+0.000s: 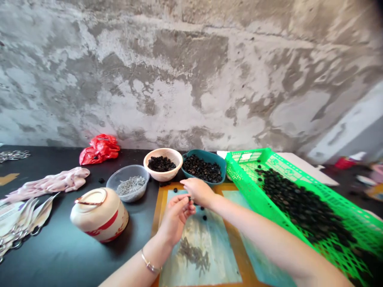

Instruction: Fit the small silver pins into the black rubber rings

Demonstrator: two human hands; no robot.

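On the black desk [62,259], a tipped cream jar with a red band [98,215] and a clear tub of grey bits [130,185] lie left of the hands; the left hand [176,220] is curled, pinching a tiny dark piece [190,198], too small to show its long axis or which way it points; the right hand [198,191] bends over that piece from beyond, fingers curled down, grip unclear; scattered black beads [204,217] dot the mat [206,255] below; a tan bowl [172,153] and a teal bowl [220,159] of black beads stand beyond; a green mesh tray [263,199] heaped with more lies right.
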